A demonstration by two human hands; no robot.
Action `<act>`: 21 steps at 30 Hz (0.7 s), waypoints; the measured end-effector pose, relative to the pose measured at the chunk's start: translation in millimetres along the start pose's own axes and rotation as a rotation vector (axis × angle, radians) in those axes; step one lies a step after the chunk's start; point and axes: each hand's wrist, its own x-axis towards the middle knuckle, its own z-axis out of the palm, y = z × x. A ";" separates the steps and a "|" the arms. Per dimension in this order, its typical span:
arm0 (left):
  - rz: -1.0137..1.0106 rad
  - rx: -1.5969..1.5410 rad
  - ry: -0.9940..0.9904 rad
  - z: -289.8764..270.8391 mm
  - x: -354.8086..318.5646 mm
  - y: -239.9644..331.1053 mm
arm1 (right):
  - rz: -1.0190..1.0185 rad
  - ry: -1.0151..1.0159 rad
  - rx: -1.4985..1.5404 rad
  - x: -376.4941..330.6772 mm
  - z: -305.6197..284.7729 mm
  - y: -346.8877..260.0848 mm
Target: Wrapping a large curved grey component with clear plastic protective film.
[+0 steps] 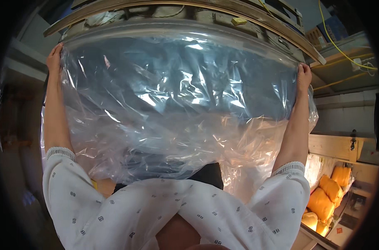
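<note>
Bright glare, dark fisheye rim

I see the plastic sheet (177, 108) spread across the frame's centre, my left hand (54, 58) at its upper-left corner, my right hand (303, 77) at its right edge; wrapped bundles (327, 196) lie lower right.

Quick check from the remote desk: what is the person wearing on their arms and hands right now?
Both hands, left hand and right hand, are bare, with no gloves, rings or watch visible. The forearms are uncovered. Short loose white fabric sleeves with small dark repeating marks end above the elbows, each finished with a narrow ribbed white cuff.
</note>
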 end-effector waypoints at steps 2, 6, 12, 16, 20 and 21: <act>0.017 0.052 0.006 -16.2 1.8 3.8 | -0.025 0.020 -0.011 3.7 22.8 -11.8; 0.092 0.116 0.006 -26.3 9.3 0.4 | -0.003 0.023 0.016 4.7 30.6 -27.4; -0.069 0.426 0.026 -49.4 45.7 -28.4 | -0.196 0.285 -0.355 15.1 30.0 -17.5; -0.276 -0.214 -0.014 -55.7 43.2 -40.1 | 0.015 0.294 -0.176 12.7 20.5 -19.6; -0.248 -0.324 -0.005 -68.0 60.8 -52.4 | -0.017 0.277 -0.181 13.6 16.0 -23.0; -0.234 -0.294 0.006 -66.5 64.6 -54.3 | -0.017 0.281 -0.193 13.5 16.6 -23.2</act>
